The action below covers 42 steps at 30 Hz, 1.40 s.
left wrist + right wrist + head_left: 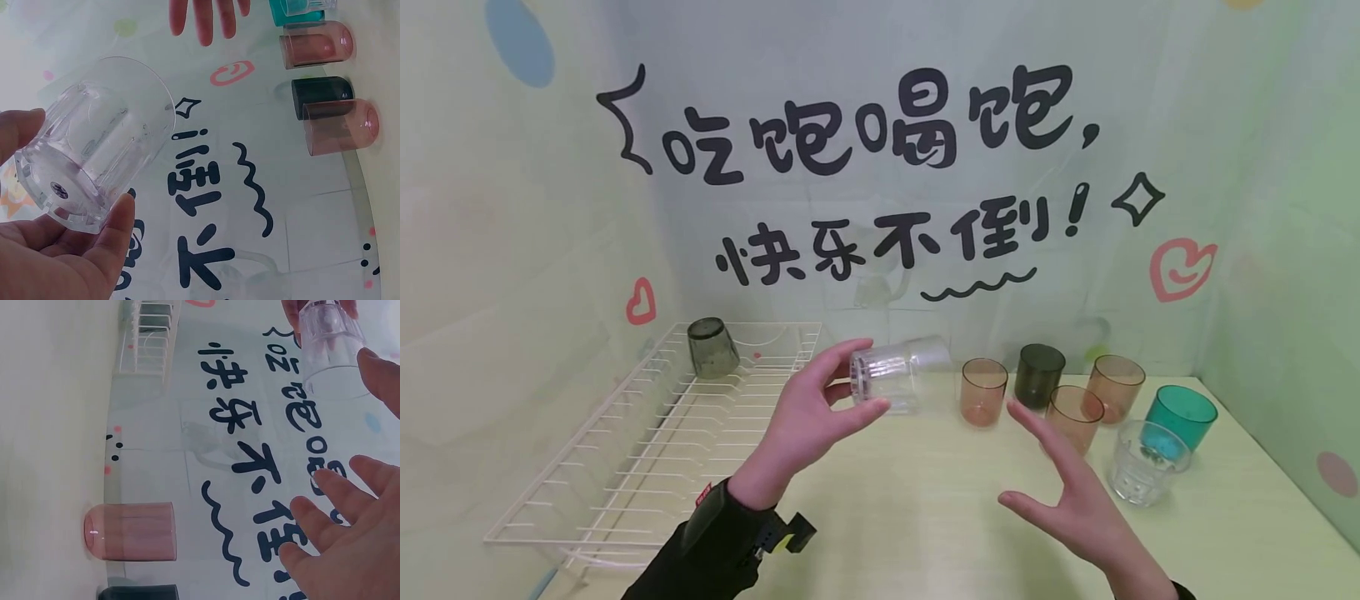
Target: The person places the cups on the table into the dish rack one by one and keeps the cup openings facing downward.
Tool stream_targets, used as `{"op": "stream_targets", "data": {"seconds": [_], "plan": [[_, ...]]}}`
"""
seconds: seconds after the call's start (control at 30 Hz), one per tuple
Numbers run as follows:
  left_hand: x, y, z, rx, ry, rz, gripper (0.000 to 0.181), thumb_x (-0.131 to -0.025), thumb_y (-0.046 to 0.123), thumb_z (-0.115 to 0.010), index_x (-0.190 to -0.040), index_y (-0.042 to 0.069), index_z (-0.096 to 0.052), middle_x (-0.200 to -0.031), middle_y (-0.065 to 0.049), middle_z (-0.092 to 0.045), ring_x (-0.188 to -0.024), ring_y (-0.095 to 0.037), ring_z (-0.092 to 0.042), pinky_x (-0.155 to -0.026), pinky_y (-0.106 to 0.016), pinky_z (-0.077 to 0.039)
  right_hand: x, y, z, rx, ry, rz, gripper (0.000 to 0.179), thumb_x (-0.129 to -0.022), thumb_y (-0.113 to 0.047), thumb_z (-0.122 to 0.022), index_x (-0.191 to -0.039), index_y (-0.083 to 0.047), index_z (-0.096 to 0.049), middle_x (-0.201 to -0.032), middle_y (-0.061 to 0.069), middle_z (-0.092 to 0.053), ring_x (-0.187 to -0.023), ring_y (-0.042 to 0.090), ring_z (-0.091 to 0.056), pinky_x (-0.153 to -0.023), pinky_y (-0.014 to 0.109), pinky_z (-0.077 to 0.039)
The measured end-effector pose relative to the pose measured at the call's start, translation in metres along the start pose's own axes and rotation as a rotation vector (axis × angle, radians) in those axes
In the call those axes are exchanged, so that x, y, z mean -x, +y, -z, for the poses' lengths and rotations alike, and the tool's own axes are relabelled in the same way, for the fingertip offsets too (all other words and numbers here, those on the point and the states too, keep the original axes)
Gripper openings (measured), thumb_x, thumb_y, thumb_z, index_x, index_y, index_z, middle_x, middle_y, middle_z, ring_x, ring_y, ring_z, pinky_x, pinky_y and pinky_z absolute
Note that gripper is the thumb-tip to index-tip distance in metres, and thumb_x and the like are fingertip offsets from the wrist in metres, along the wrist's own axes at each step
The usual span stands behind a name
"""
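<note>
My left hand [808, 408] grips a clear plastic cup [887, 375] by its base end, thumb on one side and fingers on the other. The cup lies sideways in the air, its mouth facing right toward the other hand. In the left wrist view the ribbed wall and thick base of the clear cup [100, 144] show. My right hand [1078, 492] is held apart from it, thumb and fingers spread, holding nothing. Behind and beside that hand on the table stand an orange cup [983, 393] and a dark grey cup [1039, 377].
A white wire rack [625, 467] stands on the left with a grey cup [713, 348] upside down on it. At the right of the table [887, 517] are two more orange cups [1116, 387], a teal cup [1183, 417] and another clear cup [1138, 475].
</note>
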<state>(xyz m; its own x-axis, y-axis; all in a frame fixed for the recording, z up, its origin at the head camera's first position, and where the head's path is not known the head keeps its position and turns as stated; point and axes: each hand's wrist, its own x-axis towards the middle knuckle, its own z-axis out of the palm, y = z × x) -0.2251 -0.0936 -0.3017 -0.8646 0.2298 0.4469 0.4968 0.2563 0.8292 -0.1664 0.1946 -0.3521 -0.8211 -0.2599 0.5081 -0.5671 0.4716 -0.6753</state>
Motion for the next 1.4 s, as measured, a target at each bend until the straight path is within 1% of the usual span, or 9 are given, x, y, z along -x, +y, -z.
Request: {"op": "stream_targets", "data": {"seconds": [0.1,0.4,0.47,0.67,0.73,0.8,0.97,1.23,1.4], "plan": [[0.000,-0.002,0.004,-0.021,0.002,0.024,0.061,-0.069,0.031,-0.076,-0.123,0.029,-0.048,-0.111,-0.002,-0.054,-0.096,-0.017,-0.057,-0.080,-0.027,-0.046,0.002,0.004,0.000,0.021,0.002,0.002,0.082,-0.071,-0.022,-0.074,-0.140,-0.020,-0.029,-0.142,0.000,-0.033,-0.129,0.009,-0.027,-0.098,0.020,-0.025],[-0.002,-0.003,0.015,-0.085,0.001,0.056,0.062,-0.068,0.038,-0.075,-0.123,0.032,-0.047,-0.110,0.000,-0.054,-0.096,-0.015,-0.057,-0.082,-0.027,-0.046,0.008,0.012,0.002,0.066,-0.005,-0.001,0.083,-0.072,-0.025,-0.074,-0.140,-0.020,-0.028,-0.142,0.001,-0.033,-0.128,0.006,-0.027,-0.097,0.017,-0.026],[-0.002,-0.003,0.017,-0.102,0.005,0.060,0.063,-0.068,0.041,-0.075,-0.124,0.032,-0.047,-0.110,0.001,-0.053,-0.096,-0.014,-0.056,-0.082,-0.026,-0.045,0.010,0.019,0.001,0.085,-0.005,-0.011,0.084,-0.071,-0.026,-0.074,-0.141,-0.022,-0.028,-0.142,0.000,-0.033,-0.128,0.006,-0.028,-0.097,0.021,-0.028],[-0.003,-0.005,0.027,-0.127,0.017,0.072,0.065,-0.068,0.039,-0.075,-0.125,0.028,-0.047,-0.108,-0.001,-0.054,-0.096,-0.016,-0.056,-0.084,-0.030,-0.045,0.016,0.050,-0.001,0.134,-0.006,-0.044,0.087,-0.069,-0.036,-0.075,-0.141,-0.030,-0.025,-0.143,-0.009,-0.030,-0.126,0.005,-0.028,-0.093,0.047,-0.033],[-0.004,-0.006,0.031,-0.139,0.022,0.070,0.065,-0.068,0.039,-0.075,-0.125,0.026,-0.047,-0.109,-0.001,-0.054,-0.096,-0.016,-0.056,-0.084,-0.030,-0.045,0.017,0.053,-0.001,0.134,-0.007,-0.046,0.087,-0.069,-0.037,-0.074,-0.140,-0.031,-0.025,-0.143,-0.009,-0.030,-0.126,0.005,-0.028,-0.093,0.050,-0.033],[-0.004,-0.006,0.034,-0.153,0.027,0.066,0.066,-0.068,0.039,-0.075,-0.126,0.024,-0.047,-0.109,-0.001,-0.054,-0.096,-0.016,-0.055,-0.084,-0.029,-0.045,0.018,0.055,-0.001,0.134,-0.007,-0.044,0.087,-0.069,-0.038,-0.074,-0.140,-0.031,-0.026,-0.143,-0.009,-0.030,-0.126,0.006,-0.027,-0.093,0.051,-0.032],[-0.005,-0.005,0.042,-0.195,0.040,0.073,0.067,-0.068,0.043,-0.074,-0.126,0.025,-0.046,-0.111,-0.001,-0.053,-0.097,-0.017,-0.055,-0.083,-0.030,-0.046,0.020,0.057,0.000,0.140,-0.008,-0.048,0.087,-0.069,-0.038,-0.074,-0.140,-0.031,-0.026,-0.142,-0.009,-0.030,-0.127,0.007,-0.025,-0.093,0.053,-0.031],[-0.010,-0.008,0.055,-0.236,0.075,0.116,0.071,-0.066,0.049,-0.073,-0.127,0.027,-0.046,-0.108,-0.001,-0.052,-0.096,-0.018,-0.053,-0.083,-0.031,-0.046,0.023,0.062,0.003,0.148,-0.011,-0.091,0.086,-0.068,-0.039,-0.074,-0.140,-0.033,-0.027,-0.142,-0.010,-0.030,-0.129,0.028,-0.025,-0.094,0.059,-0.027],[-0.013,-0.014,0.062,-0.261,0.082,0.121,0.072,-0.067,0.048,-0.073,-0.129,0.023,-0.045,-0.107,-0.003,-0.053,-0.095,-0.020,-0.055,-0.080,-0.030,-0.047,0.024,0.067,0.003,0.161,-0.012,-0.109,0.085,-0.069,-0.041,-0.073,-0.140,-0.034,-0.026,-0.142,-0.010,-0.031,-0.129,0.024,-0.026,-0.095,0.058,-0.028]]}}
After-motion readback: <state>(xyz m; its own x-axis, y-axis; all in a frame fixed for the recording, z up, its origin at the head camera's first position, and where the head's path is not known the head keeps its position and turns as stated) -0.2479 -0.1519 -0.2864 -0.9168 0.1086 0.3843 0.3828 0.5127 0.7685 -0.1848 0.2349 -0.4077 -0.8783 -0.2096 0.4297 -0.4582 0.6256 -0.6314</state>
